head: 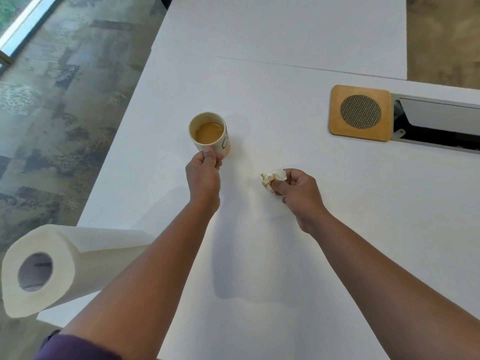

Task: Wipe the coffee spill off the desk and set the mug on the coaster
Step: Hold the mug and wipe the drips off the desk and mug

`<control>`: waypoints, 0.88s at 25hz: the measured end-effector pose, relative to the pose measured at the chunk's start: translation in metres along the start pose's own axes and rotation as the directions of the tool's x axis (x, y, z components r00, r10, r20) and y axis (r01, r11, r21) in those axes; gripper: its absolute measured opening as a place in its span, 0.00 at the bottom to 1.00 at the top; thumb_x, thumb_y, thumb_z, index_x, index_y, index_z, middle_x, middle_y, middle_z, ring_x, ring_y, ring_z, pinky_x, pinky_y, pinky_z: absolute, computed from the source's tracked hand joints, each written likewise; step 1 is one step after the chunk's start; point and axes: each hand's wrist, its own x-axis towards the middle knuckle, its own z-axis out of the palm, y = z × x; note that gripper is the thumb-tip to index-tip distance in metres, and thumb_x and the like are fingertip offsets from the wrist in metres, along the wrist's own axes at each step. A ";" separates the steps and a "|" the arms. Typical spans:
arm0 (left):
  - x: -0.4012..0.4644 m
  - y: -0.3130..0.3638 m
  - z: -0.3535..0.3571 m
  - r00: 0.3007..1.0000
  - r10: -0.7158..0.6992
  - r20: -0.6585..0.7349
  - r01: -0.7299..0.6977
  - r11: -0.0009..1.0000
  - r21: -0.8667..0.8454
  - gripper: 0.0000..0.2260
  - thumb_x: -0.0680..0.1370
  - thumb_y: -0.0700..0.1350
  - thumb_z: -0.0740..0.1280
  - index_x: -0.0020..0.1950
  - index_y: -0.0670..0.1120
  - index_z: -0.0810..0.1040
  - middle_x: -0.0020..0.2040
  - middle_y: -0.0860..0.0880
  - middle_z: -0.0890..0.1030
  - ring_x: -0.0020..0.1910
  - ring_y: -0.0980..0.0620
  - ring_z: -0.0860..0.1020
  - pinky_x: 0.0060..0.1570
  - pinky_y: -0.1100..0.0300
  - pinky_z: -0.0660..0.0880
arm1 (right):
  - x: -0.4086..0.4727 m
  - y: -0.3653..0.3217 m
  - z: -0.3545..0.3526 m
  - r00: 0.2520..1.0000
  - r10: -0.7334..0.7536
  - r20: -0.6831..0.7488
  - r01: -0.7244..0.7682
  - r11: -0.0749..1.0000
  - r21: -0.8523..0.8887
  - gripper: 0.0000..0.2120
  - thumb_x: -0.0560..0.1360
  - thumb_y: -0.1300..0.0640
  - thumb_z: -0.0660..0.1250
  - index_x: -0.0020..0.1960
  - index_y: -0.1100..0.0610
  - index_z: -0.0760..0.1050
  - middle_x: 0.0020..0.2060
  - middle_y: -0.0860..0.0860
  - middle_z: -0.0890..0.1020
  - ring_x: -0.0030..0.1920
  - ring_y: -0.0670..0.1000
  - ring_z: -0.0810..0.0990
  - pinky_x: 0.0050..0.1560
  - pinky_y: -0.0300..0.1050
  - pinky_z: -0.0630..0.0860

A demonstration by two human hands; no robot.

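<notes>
White desk (285,229), tan mesh-centred coaster (337,113)

Only one view, worn on the head, looking forward and steeply down over a white desk (285,229) from close above. Takes in both forearms reaching out from the bottom edge, desk's left rim and floor (52,100) beyond. Wide-angle, bending edges outward.

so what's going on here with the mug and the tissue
A person is cleaning up a coffee spill on a white desk. The left hand grips a mug of coffee; the right hand pinches a crumpled, coffee-stained tissue. Only a faint mark shows between the hands. The coaster sits bare at the far right, so the mug isn't placed yet. A paper towel roll lies at the near left.
</notes>
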 end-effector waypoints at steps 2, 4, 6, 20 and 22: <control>0.000 0.000 -0.001 1.000 -0.018 0.011 0.018 0.999 -0.046 0.18 0.86 0.49 0.61 0.38 0.48 0.80 0.40 0.51 0.81 0.43 0.55 0.78 0.58 0.60 0.78 | 0.003 0.000 0.003 1.000 0.006 -0.003 -0.006 1.000 -0.010 0.07 0.75 0.61 0.74 0.52 0.54 0.81 0.43 0.49 0.85 0.38 0.43 0.81 0.33 0.28 0.72; -0.001 0.000 -0.003 0.999 -0.018 0.032 0.021 0.996 -0.087 0.18 0.86 0.47 0.61 0.37 0.48 0.79 0.38 0.52 0.81 0.41 0.56 0.78 0.63 0.58 0.77 | 0.006 0.001 0.005 1.000 0.007 -0.008 -0.007 1.000 -0.021 0.07 0.75 0.60 0.74 0.52 0.53 0.81 0.43 0.48 0.85 0.39 0.44 0.81 0.34 0.29 0.72; -0.003 0.001 -0.006 0.999 0.005 0.039 0.000 0.994 -0.108 0.18 0.86 0.46 0.60 0.37 0.47 0.78 0.38 0.51 0.80 0.41 0.56 0.78 0.67 0.55 0.75 | 0.007 0.001 0.006 1.000 0.002 -0.007 -0.002 1.000 -0.008 0.07 0.75 0.60 0.74 0.52 0.53 0.81 0.42 0.48 0.86 0.38 0.43 0.81 0.34 0.29 0.72; -0.034 0.047 -0.050 0.983 0.182 -0.013 -0.183 0.977 -0.108 0.24 0.86 0.48 0.60 0.31 0.54 0.80 0.41 0.50 0.81 0.45 0.51 0.73 0.56 0.60 0.75 | 0.054 -0.032 0.064 0.899 -0.434 0.062 0.397 0.743 -0.540 0.06 0.75 0.59 0.66 0.47 0.48 0.76 0.32 0.43 0.79 0.34 0.45 0.76 0.38 0.42 0.74; -0.036 0.048 -0.056 0.983 0.184 -0.016 -0.184 0.974 -0.130 0.23 0.86 0.47 0.60 0.31 0.53 0.79 0.40 0.51 0.81 0.44 0.51 0.72 0.55 0.60 0.75 | 0.068 -0.041 0.073 0.884 -0.457 0.104 0.428 0.698 -0.574 0.08 0.75 0.61 0.65 0.50 0.50 0.74 0.36 0.45 0.81 0.38 0.51 0.79 0.42 0.47 0.76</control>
